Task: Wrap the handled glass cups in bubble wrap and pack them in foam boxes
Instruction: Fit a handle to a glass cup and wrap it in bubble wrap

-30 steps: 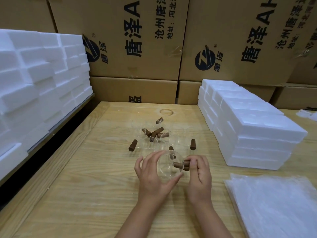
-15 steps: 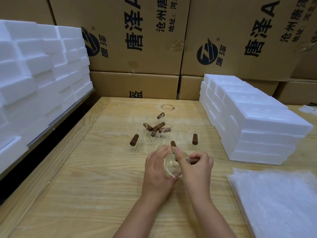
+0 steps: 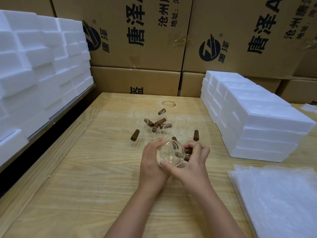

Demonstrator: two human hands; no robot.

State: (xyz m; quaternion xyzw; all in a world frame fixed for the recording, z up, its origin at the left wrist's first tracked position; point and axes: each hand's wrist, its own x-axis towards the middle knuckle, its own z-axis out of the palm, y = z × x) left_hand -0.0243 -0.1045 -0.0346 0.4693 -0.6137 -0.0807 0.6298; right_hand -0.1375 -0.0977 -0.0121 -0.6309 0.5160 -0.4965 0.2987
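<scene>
A: Where's the cup (image 3: 171, 154)?
B: Left of the foam stack (image 3: 257, 124). The left hand (image 3: 151, 163) curls round its bowl, and the right hand (image 3: 194, 163) grips its handle (image 3: 188, 150).
A: The wrap (image 3: 277, 200)?
B: Lying flat, nearer than the stack.

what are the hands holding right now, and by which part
One glass cup, in both hands: the left hand curls round the clear bowl's left side; the right hand grips the brown handle, thumb against the bowl.

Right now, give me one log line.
phase: cup in hand, unwrapped | left hand: holds cup | right hand: grips handle | wrap: untouched, right | boxes: stacked
</scene>
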